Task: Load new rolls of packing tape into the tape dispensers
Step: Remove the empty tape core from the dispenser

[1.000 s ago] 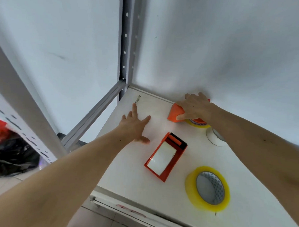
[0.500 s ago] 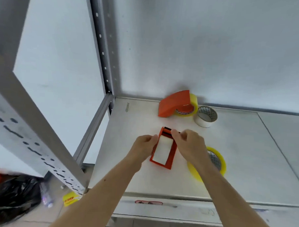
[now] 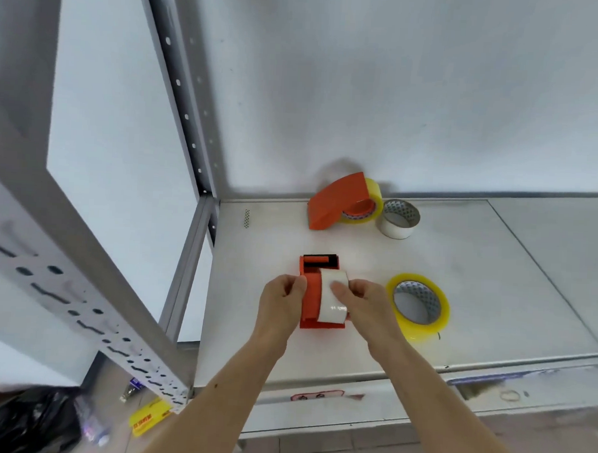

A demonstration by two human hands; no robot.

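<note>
An orange tape dispenser lies on the white shelf in front of me, holding a white, nearly empty roll. My left hand grips the dispenser's left side. My right hand holds the white roll from the right, thumb on its face. A full yellow tape roll lies flat just right of my right hand. At the back by the wall stands a second orange dispenser loaded with a yellow roll.
A small white roll sits beside the loaded dispenser at the back. Grey perforated rack posts rise at the left. On the floor lie a black bag and a yellow label.
My right hand left the far dispenser and both hands came onto the near dispenser. The white roll now sits raised and shifted right in it. The view pulled back.
</note>
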